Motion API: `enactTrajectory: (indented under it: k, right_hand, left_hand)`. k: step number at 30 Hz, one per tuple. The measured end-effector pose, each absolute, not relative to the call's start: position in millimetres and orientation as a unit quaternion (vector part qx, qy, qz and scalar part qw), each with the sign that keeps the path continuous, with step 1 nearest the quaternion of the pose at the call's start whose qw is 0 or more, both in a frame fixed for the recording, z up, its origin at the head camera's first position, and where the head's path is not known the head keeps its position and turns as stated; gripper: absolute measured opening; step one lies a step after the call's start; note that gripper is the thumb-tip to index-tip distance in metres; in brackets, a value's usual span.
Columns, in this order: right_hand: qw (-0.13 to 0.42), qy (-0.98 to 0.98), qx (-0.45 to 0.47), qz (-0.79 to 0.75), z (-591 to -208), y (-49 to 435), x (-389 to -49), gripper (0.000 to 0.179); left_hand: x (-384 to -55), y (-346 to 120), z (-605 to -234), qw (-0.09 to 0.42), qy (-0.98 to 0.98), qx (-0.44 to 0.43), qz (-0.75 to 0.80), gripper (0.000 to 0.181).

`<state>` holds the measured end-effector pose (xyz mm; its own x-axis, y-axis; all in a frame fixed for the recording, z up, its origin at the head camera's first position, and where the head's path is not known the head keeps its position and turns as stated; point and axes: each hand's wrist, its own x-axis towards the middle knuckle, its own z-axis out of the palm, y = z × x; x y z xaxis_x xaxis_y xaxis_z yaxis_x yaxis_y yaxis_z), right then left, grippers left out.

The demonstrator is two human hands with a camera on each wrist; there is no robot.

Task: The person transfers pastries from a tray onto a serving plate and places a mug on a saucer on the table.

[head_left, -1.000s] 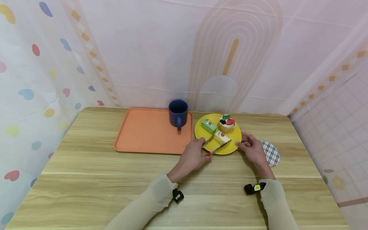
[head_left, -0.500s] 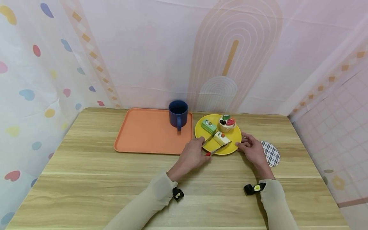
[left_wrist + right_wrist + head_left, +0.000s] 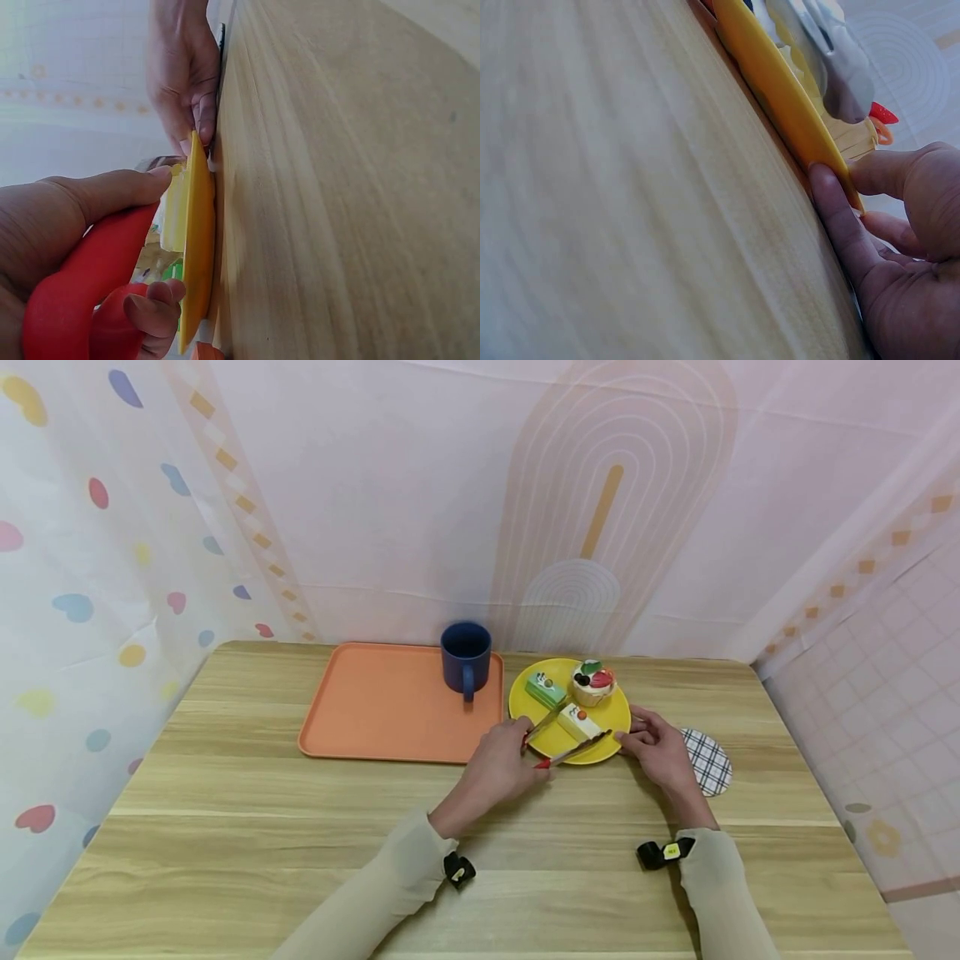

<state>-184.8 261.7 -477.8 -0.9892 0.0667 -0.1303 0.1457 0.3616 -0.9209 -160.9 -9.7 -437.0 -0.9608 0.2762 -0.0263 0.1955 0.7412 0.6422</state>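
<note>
My left hand [image 3: 501, 764] grips a pair of tongs with red handles [image 3: 94, 266] and metal arms. The tongs [image 3: 581, 749] reach over the yellow plate [image 3: 617, 714], their arms on either side of a pale yellow cake slice [image 3: 579, 723] with an orange dot on top. A narrow gap shows between the near arm and the slice. At the plate's right rim my right hand [image 3: 658, 752] pinches the edge, thumb above and fingers below, as the right wrist view shows. A green cake slice [image 3: 546, 691] and a fruit-topped cupcake [image 3: 592, 683] also stand on the plate.
Left of the plate lies an orange tray [image 3: 390, 702], with a dark blue mug [image 3: 465, 658] at its right end, handle towards me. A round checked coaster [image 3: 707, 762] lies beside my right wrist. A patterned curtain [image 3: 375, 527] hangs behind the wooden table [image 3: 247, 860].
The tongs' arms have spread a little wider around the yellow cake slice, the near tip shifting right. My left wrist has moved slightly left. The right hand and plate look still.
</note>
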Motion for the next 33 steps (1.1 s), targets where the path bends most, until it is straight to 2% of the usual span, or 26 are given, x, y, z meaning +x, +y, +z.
enactTrajectory:
  k: [19,33]
  right_hand:
    - [0.034,0.823,0.064,-0.564,-478,261,-185,0.06]
    - [0.031,0.82,0.064,-0.568,-480,262,-185,0.06]
  left_hand:
    - [-153,-16,-434,0.06,0.921,0.106,0.371,0.066]
    - [-146,-29,-436,0.01,0.906,0.116,0.407,0.069]
